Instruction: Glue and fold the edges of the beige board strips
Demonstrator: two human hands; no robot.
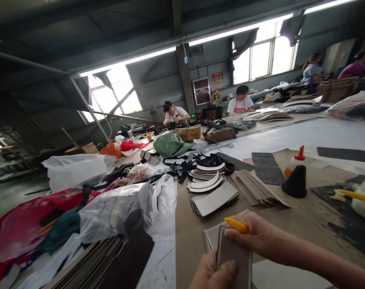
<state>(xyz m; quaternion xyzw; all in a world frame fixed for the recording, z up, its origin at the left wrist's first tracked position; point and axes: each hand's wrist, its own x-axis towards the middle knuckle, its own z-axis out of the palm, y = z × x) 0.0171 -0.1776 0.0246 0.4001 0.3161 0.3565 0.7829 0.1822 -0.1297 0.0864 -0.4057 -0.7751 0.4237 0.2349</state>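
Observation:
At the bottom of the view my left hand [212,273] grips a small grey card piece [234,259], thumb pressed on its face. My right hand [254,233] reaches in from the right, closed on a yellow pen-like tool [236,225] at the top edge of that piece. Under both hands lies a short stack of similar grey cards [211,237] on the brown-papered table [305,216]. Just beyond sit fanned stacks of grey and white cut pieces [211,188].
A glue bottle with a red tip [294,161] stands behind a black cone [295,183] at right. Plastic bags [122,208], a red bag [22,228] and dark boards [110,261] crowd the left. Other people sit working at the far tables [176,114].

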